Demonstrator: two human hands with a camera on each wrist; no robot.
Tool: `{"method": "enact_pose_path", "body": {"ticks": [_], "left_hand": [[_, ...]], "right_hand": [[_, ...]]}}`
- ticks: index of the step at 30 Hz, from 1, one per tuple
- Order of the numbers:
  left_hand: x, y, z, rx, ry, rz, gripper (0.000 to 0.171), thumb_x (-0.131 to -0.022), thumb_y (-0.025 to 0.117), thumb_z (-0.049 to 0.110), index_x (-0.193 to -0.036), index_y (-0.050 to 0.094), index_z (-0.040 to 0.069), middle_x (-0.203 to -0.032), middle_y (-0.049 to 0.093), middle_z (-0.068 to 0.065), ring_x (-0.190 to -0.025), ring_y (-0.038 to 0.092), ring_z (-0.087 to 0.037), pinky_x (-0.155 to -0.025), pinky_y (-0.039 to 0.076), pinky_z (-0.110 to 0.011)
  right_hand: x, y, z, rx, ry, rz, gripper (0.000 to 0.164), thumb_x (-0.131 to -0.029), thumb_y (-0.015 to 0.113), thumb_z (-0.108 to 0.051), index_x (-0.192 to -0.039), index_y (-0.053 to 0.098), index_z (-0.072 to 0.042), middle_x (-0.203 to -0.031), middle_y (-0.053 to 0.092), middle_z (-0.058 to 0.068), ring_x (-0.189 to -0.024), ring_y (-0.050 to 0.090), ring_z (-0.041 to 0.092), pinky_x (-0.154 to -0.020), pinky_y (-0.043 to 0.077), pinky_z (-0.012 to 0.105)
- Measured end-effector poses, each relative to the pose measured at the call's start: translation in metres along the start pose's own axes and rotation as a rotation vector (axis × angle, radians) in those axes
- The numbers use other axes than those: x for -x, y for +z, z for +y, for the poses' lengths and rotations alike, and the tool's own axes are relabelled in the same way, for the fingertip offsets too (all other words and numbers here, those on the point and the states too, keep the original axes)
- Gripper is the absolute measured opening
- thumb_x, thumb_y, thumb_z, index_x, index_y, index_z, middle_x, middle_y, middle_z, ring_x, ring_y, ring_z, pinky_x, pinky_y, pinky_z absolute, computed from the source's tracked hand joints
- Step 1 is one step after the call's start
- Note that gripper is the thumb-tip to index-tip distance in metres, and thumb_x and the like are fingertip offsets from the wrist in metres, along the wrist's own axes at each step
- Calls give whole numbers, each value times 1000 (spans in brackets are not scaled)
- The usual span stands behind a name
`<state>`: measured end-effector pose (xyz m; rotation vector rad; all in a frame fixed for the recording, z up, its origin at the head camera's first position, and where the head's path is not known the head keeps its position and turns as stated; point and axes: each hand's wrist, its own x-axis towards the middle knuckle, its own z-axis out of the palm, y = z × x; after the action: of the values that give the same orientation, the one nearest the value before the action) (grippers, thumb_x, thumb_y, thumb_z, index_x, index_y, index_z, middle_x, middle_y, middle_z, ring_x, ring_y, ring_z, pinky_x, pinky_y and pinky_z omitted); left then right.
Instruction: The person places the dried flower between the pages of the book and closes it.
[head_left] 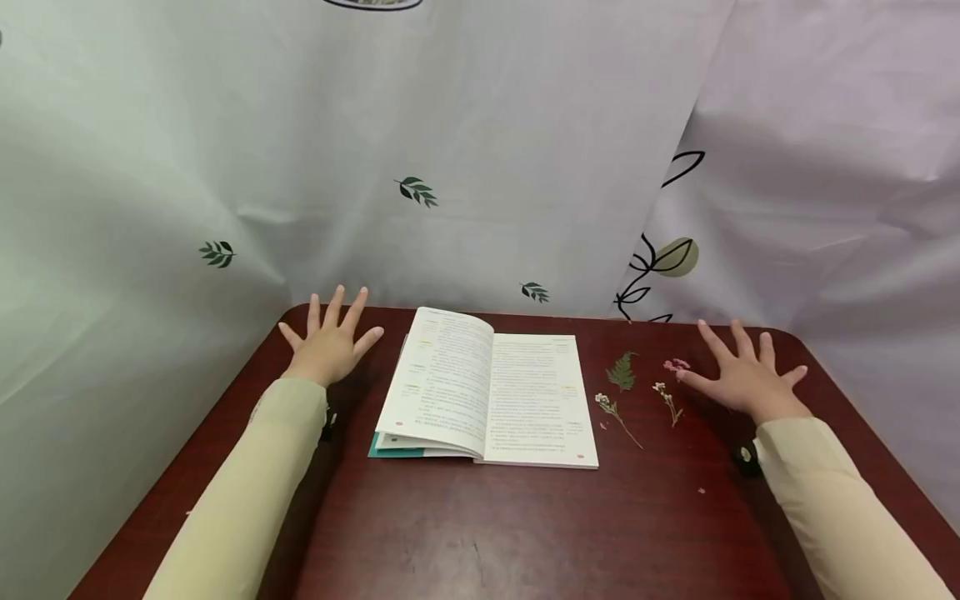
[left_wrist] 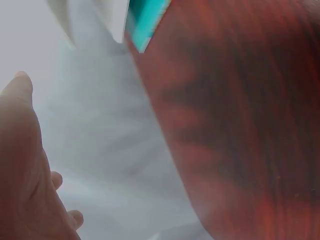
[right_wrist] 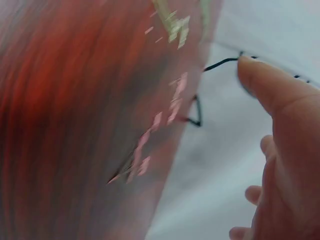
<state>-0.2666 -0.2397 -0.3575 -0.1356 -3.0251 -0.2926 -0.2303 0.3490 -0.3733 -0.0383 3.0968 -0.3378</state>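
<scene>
An open book (head_left: 532, 400) with printed pages and a teal cover edge lies near the middle of the table. Left of it, my left hand (head_left: 324, 350) is held with fingers spread, holding nothing. My right hand (head_left: 750, 379) is spread too, on the far right, nearest to a pink dried flower (head_left: 676, 365). Between the book and that hand lie a green fern leaf (head_left: 622, 372) and two white-flowered stems, one slanting by the book (head_left: 617, 417) and a shorter one (head_left: 667, 402). In the right wrist view the pink flower (right_wrist: 142, 145) is blurred.
The dark red wooden table (head_left: 465, 533) has rounded far corners. Hanging white cloth (head_left: 487, 167) with leaf prints surrounds its back and sides. A few tiny pink bits, one a petal (head_left: 701, 491), lie on the tabletop.
</scene>
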Motion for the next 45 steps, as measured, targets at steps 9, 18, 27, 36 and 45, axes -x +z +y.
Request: {"method": "enact_pose_path", "body": {"ticks": [9, 18, 27, 36, 45], "left_hand": [[11, -18, 23, 33, 129, 138, 74, -92, 30, 67, -150, -4, 36, -158, -8, -3, -140, -17, -34, -94, -19, -70], [35, -23, 69, -17, 324, 291, 73, -93, 43, 58, -152, 10, 31, -158, 8, -4, -143, 4, -33, -100, 4, -72], [54, -16, 102, -21, 503, 397, 68, -94, 45, 54, -151, 23, 22, -154, 24, -6, -140, 20, -28, -104, 18, -63], [62, 18, 112, 35, 576, 386, 65, -94, 49, 47, -147, 32, 14, -148, 34, -9, -136, 31, -27, -106, 25, -55], [81, 40, 119, 44, 525, 111, 69, -94, 46, 54, -149, 27, 17, -152, 28, -5, -139, 26, -27, -103, 27, -59]], "right_hand": [[12, -7, -30, 2, -63, 53, 89, -85, 44, -70, -152, 2, -28, -154, -9, 22, -132, -18, 54, -81, -6, 83], [22, -4, -65, -111, -223, 170, 81, -89, 62, -31, -152, 14, -13, -144, 18, 33, -124, 26, 56, -88, 31, 70], [20, 4, -91, -325, -267, 180, 66, -91, 61, -26, -144, 31, -2, -126, 44, 26, -106, 51, 41, -82, 46, 55], [20, 19, -102, -406, -231, 148, 54, -89, 62, -19, -136, 41, -4, -110, 58, 20, -93, 61, 32, -71, 52, 45], [20, 38, -107, -390, -177, 40, 40, -85, 69, -19, -119, 58, -1, -102, 63, 14, -87, 61, 26, -67, 51, 39]]}}
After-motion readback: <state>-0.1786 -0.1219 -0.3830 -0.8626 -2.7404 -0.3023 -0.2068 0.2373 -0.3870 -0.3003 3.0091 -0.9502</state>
